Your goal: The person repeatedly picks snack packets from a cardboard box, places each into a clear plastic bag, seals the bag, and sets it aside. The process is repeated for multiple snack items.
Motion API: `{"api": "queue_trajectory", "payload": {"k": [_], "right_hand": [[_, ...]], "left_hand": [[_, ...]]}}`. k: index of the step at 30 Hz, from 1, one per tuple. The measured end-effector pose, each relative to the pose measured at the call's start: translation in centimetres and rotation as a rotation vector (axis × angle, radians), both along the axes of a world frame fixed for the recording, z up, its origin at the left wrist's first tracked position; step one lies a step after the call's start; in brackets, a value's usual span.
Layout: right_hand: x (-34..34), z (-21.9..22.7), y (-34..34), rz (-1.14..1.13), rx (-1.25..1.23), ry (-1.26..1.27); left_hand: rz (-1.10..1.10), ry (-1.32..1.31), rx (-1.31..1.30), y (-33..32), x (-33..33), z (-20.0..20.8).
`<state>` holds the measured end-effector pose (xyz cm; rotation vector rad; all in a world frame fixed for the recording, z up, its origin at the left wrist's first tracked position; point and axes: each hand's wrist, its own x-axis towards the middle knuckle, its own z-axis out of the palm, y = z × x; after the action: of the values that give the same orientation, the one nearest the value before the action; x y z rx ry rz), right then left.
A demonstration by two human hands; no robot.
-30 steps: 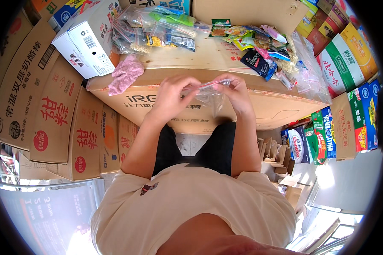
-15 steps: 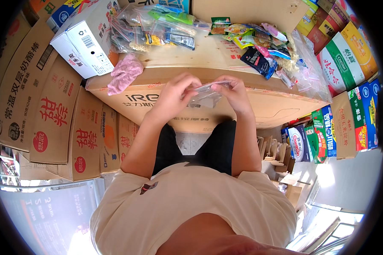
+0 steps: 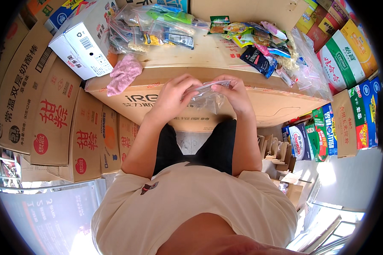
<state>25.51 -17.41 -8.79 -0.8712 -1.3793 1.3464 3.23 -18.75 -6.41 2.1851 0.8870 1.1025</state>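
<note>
Between my two hands, in front of the big carton's near edge, is a small clear plastic bag (image 3: 208, 100). My left hand (image 3: 181, 91) is closed on the bag's left upper edge, fingers curled. On the other side my right hand (image 3: 232, 91) pinches its right upper edge between thumb and fingers. The bag hangs down and looks crumpled; I see nothing inside it. Beyond my hands, several filled clear bags (image 3: 157, 25) lie in a heap to the left on the box top. To the right lies a pile of small colourful snack packets (image 3: 259, 40).
A large brown carton (image 3: 174, 70) serves as the work surface. A pink cloth (image 3: 125, 74) hangs over its left edge beside a white box (image 3: 87, 42). Loose clear bags (image 3: 312, 72) lie at its right end. Stacked cartons (image 3: 55, 110) stand left, more boxes (image 3: 349, 59) right.
The clear bag's lower part has spread and hangs a little differently between my hands. Both hands keep nearly the same place and hold.
</note>
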Motion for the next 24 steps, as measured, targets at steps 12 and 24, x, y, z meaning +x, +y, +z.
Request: {"api": "queue_trajectory", "payload": {"k": [12, 24], "right_hand": [[0.0, -0.2, 0.1, 0.004, -0.008, -0.029], [-0.7, 2.2, -1.6, -0.100, 0.646, -0.684]], "left_hand": [[0.095, 0.083, 0.215, 0.5, 0.0, -0.9], [0.168, 0.188, 0.211, -0.2, -0.3, 0.2]]}}
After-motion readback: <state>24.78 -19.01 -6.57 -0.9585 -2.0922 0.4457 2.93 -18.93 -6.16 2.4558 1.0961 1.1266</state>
